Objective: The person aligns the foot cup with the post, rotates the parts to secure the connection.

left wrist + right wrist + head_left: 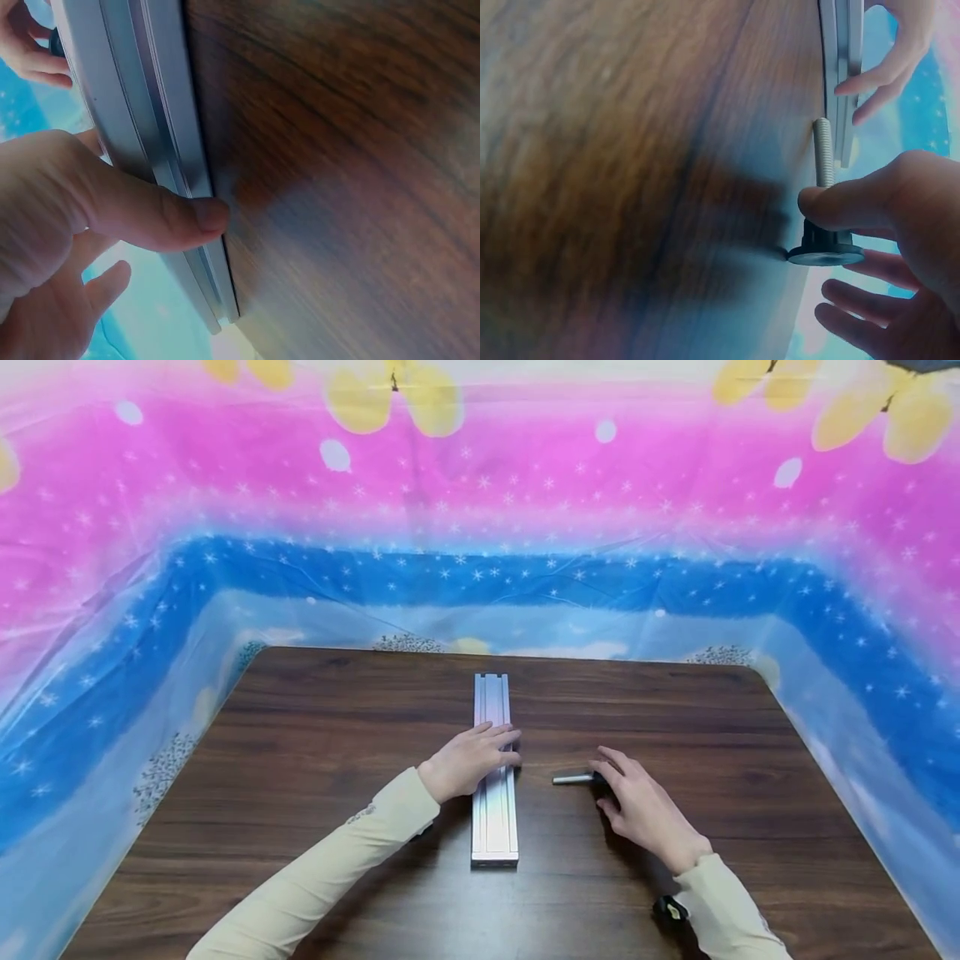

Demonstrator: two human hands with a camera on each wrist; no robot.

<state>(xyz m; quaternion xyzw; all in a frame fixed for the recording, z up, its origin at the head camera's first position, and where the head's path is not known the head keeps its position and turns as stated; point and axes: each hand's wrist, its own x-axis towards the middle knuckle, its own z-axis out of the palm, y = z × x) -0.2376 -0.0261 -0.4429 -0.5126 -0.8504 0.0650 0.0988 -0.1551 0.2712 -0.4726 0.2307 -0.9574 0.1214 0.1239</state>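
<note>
A silver slotted aluminium profile (495,822) lies lengthwise on the table, pointing away from me. My left hand (468,762) reaches across its middle and grips it, the thumb (180,217) along one side and the fingers over the other. To the right of the profile, my right hand (648,814) pinches a levelling foot (824,161) by its black base, between thumb and fingers. The foot's threaded steel stud (572,779) points left at the profile, with a gap between them. Its round black disc shows below the thumb in the right wrist view.
The dark wood-grain table (322,710) spreads to both sides of the profile. A pink and blue patterned cloth (480,510) hangs around the back and sides of the table. A dark device (670,910) is strapped at my right wrist.
</note>
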